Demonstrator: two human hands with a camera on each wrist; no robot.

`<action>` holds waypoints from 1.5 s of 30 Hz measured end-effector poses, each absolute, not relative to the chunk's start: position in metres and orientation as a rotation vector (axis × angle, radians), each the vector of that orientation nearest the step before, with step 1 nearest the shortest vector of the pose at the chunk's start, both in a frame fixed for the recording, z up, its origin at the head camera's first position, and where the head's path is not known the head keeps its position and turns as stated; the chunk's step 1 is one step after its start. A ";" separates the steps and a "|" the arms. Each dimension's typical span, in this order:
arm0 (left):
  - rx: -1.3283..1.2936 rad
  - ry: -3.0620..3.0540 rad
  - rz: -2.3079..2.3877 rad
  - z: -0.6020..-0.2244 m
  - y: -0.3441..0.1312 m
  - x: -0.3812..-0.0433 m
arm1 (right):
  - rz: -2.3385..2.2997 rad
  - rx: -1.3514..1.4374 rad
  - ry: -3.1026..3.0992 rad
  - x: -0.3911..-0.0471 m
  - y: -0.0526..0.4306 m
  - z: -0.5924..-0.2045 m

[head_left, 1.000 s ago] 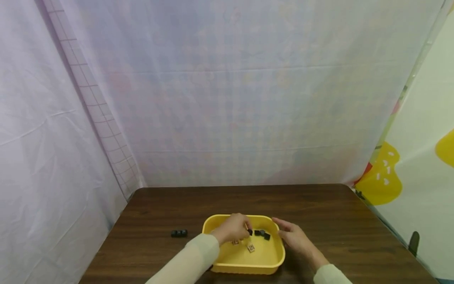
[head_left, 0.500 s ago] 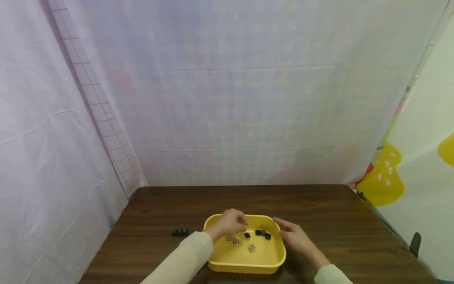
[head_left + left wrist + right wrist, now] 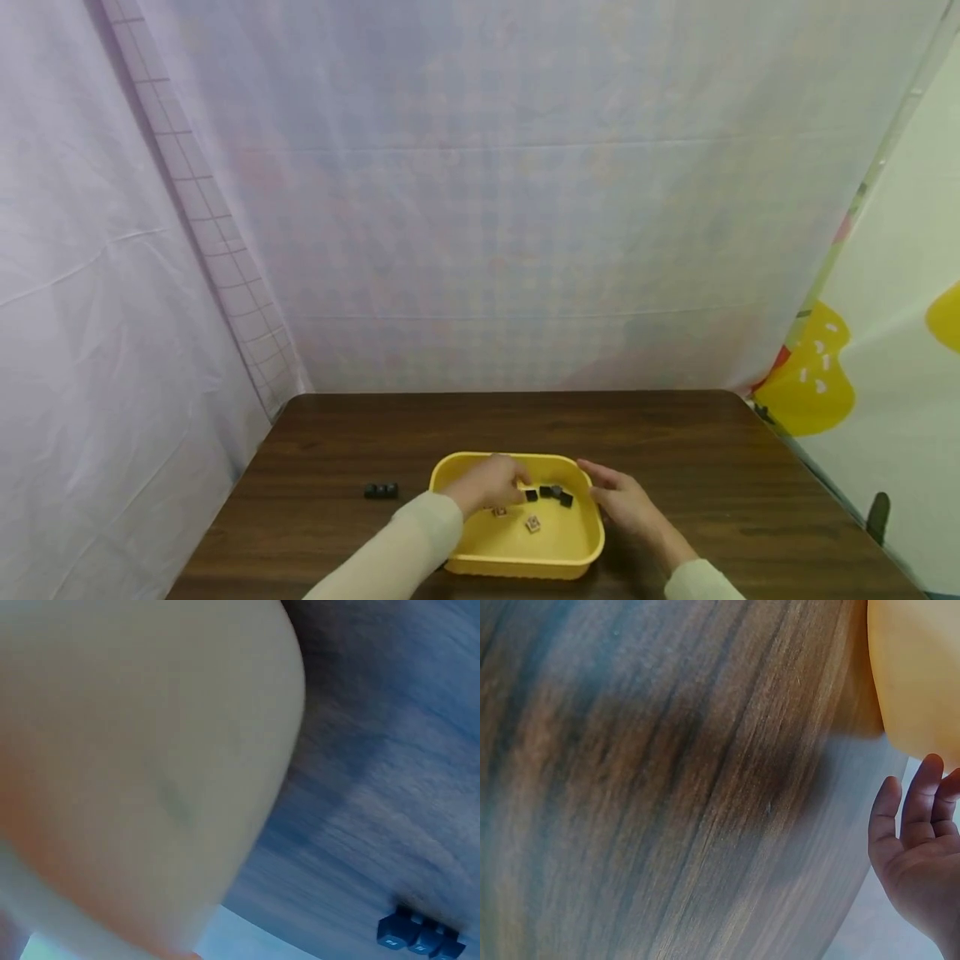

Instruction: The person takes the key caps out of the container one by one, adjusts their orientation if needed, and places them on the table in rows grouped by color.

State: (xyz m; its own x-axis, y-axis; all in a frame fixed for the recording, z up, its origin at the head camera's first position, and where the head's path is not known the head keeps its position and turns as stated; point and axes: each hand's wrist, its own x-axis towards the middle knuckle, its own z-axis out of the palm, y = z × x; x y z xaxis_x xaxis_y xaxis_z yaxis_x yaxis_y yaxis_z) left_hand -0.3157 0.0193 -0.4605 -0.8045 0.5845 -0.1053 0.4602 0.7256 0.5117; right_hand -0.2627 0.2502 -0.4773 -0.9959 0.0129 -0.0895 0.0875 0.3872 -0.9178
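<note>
A yellow plastic basin (image 3: 517, 560) stands on the dark wooden table. My left hand (image 3: 491, 483) reaches down inside it, its fingertips beside a small black keycap (image 3: 531, 495); whether they pinch it cannot be told. Right of that, several more black keycaps (image 3: 566, 500) lie in a cluster. Small beige patterned pieces (image 3: 532, 523) are on the basin floor, partly hidden by my left hand. My right hand (image 3: 626, 502) rests against the basin's right side, its fingers extended and only slightly bent. In the right wrist view the fingers (image 3: 922, 795) meet the basin's wall (image 3: 915, 675).
Left of the basin, a row of three black keycaps (image 3: 381, 491) with pale markings sits on the table (image 3: 315, 450). A pale patterned curtain (image 3: 525, 250) hangs behind the table. White sheets enclose both sides.
My left hand lifts off the black keycap, then comes down to it again. That keycap has shifted slightly right and shows a flat square face now. My right hand stays at the basin.
</note>
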 end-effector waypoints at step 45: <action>0.738 2.696 1.046 -0.454 0.000 -0.318 | -1.728 0.085 2.535 -0.263 0.250 -0.479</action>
State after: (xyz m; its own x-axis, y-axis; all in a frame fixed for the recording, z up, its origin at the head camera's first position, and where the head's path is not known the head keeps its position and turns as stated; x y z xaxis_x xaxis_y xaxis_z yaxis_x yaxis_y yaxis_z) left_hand -0.3176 0.0003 -0.4542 -0.8662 0.4987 0.0312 0.3892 0.6341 0.6681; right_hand -0.2630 0.2505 -0.4790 -0.9959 0.0048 -0.0908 0.0863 0.3651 -0.9270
